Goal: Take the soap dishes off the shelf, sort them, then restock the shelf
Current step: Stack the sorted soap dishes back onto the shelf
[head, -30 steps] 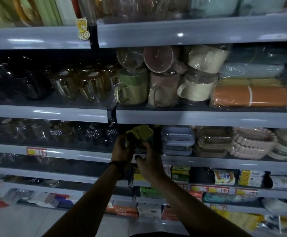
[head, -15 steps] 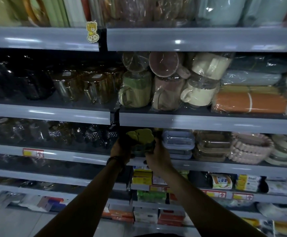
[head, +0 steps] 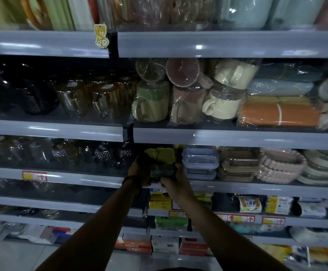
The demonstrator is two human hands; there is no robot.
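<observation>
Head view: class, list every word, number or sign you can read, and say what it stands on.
Nothing can be read for certain.
Red-and-yellow price tags: blurred.
Yellow boxes below the hands: print too small.
Bear sticker: no words visible.

The grey shelf point(head: 256, 187) carries, side by side, a blue-grey stack point(head: 200, 163) of lidded soap dishes, a brown stack point(head: 237, 165), a pink scalloped stack point(head: 280, 166) and, far right, a cream-and-green stack point(head: 323, 169). At the left end is a green stack point(head: 162, 163), its base hidden from view.
</observation>
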